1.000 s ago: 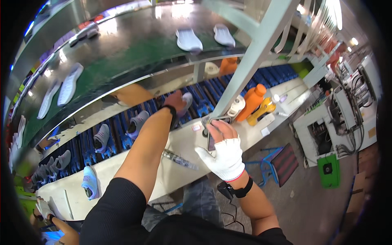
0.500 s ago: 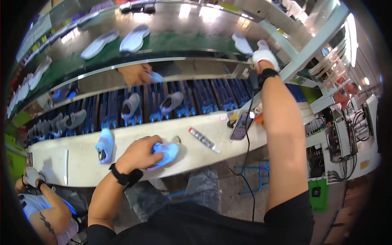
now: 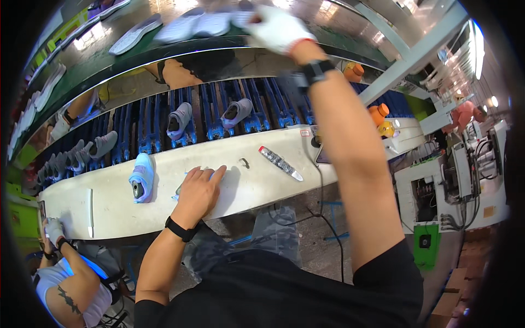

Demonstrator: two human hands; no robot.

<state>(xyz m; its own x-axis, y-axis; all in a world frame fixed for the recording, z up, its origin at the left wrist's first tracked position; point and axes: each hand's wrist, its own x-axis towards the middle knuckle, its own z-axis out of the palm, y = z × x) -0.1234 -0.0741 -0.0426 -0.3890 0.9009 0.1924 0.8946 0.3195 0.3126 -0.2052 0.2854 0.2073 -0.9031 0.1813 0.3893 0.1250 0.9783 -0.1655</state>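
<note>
On the pale bench my bare left hand (image 3: 199, 194) lies over a light blue shoe (image 3: 178, 191), fingers curled around its top. Most of that shoe is hidden under the hand. To its left a second light blue shoe (image 3: 142, 177) sits by itself. My right hand (image 3: 281, 30), in a white glove, reaches over the upper green belt. Motion smears its fingers, so I cannot tell whether they grip anything. Beside it is a blurred pale sole (image 3: 242, 16), with another white sole (image 3: 213, 23) and several more farther left.
A red-tipped marker (image 3: 280, 163) and a small dark scrap (image 3: 244, 163) lie on the bench. Behind it runs a blue-slatted conveyor (image 3: 210, 112) with grey shoes (image 3: 237, 113). A phone (image 3: 322, 156) is partly behind my right arm. Another person (image 3: 76, 290) sits at left.
My gloved right hand has swept left along the upper belt; the soles near it are now farther left. My left hand has turned over its shoe, covering more of it. The view has shifted slightly.
</note>
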